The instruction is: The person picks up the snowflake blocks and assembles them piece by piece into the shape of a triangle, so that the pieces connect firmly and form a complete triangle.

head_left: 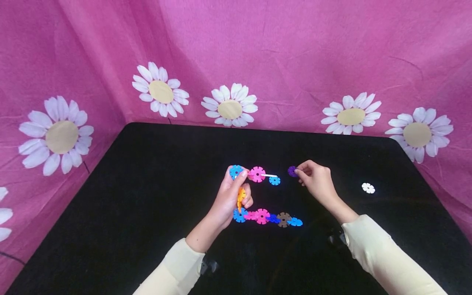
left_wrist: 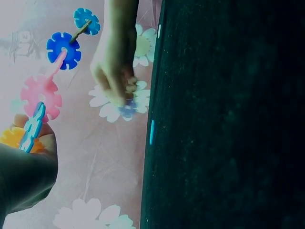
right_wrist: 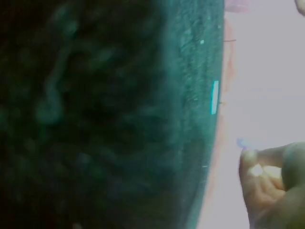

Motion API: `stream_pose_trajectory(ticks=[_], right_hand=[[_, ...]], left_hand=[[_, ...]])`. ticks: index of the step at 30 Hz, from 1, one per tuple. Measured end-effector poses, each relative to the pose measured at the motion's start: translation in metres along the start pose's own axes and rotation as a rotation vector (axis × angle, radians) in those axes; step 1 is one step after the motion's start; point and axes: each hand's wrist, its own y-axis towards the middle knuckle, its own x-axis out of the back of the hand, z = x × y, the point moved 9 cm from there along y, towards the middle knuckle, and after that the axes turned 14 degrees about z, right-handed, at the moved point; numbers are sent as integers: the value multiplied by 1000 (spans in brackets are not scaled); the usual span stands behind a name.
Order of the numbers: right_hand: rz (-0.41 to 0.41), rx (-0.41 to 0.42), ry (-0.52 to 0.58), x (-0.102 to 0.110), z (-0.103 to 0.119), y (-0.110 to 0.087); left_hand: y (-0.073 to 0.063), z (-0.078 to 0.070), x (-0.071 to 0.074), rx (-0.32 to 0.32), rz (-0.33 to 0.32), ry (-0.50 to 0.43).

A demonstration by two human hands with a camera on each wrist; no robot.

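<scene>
Wrapped around a chain of notched, flower-shaped interlocking discs is my left hand [head_left: 230,192]. Under its thumb is a blue disc [head_left: 236,172], leading to a pink disc [head_left: 258,174] and an edge-on white disc [head_left: 270,175]. An orange disc [head_left: 241,196] sits at the fingers, above a lower row with a pink disc [head_left: 262,216], a brown disc [head_left: 283,220] and a light blue end disc [head_left: 296,221]. My right hand [head_left: 318,180] pinches a purple disc [head_left: 292,171] between thumb and fingertips, apart from the chain's upper row.
A loose white disc [head_left: 368,188] lies to the right on the black table [head_left: 147,172]. Beyond the upper row's end, a small blue disc [head_left: 274,180] lies on the table. A pink cloth [head_left: 287,49] with printed daisies hangs behind and along the left.
</scene>
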Motion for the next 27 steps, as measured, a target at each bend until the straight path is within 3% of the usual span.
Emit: stream_pose_trajectory(ticks=[5, 17, 22, 27], right_hand=[[-98, 56, 141, 11, 23, -16], [-225, 183, 463, 13, 64, -49], [-229, 279, 560, 10, 77, -54], [-195, 297, 628, 5, 82, -54]], left_hand=[[-1, 3, 3, 15, -26, 3], [0, 7, 4, 31, -40, 9], [0, 7, 5, 25, -42, 13], [1, 6, 4, 17, -36, 49]])
